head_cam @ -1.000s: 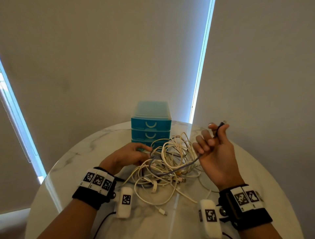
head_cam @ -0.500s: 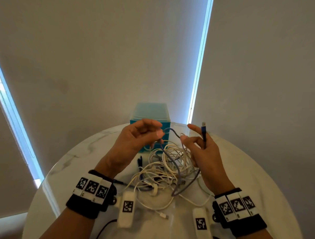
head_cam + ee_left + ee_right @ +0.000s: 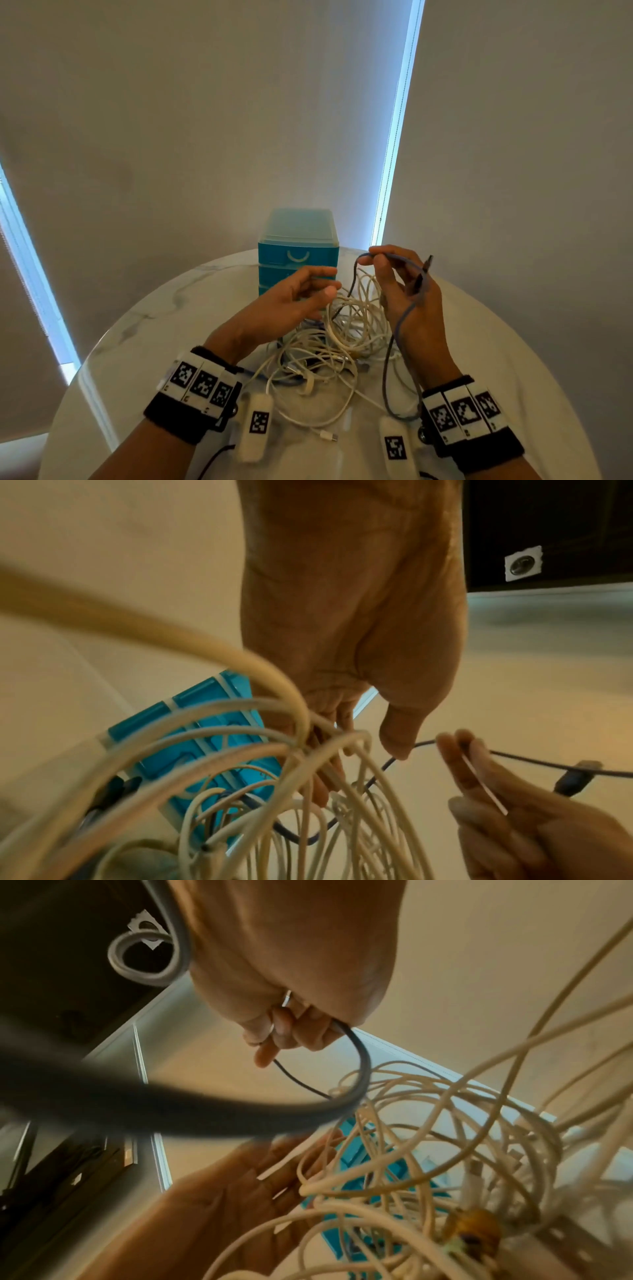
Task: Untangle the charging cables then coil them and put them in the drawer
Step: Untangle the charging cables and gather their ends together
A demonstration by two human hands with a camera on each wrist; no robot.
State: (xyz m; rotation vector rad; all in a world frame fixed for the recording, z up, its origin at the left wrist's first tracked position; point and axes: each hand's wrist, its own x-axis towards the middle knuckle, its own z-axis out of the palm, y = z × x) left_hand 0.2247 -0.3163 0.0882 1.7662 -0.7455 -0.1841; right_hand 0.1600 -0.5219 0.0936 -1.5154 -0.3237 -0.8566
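A tangle of white cables [image 3: 346, 329] lies mid-table in front of the blue drawer unit [image 3: 298, 253], whose drawers are closed. My right hand [image 3: 373, 260] is raised over the tangle and pinches a grey cable [image 3: 390, 359]. That cable runs across the palm and hangs in a loop to the table, with its plug [image 3: 428, 263] sticking up behind the fingers. The pinch also shows in the right wrist view on the grey cable [image 3: 363, 1058]. My left hand [image 3: 322, 284] hovers open beside the tangle, fingers straight among the white cables [image 3: 308, 804].
The round marble table [image 3: 171, 325] carries everything. A loose white connector end [image 3: 329, 435] lies near the front edge. Bright window gaps flank the blinds behind. A dark wall with a socket [image 3: 524, 564] shows in the left wrist view.
My left hand has let go of the grey cable and dropped lower, open. My right hand has taken the cable at its fingertips, with a loop now draped over the palm.
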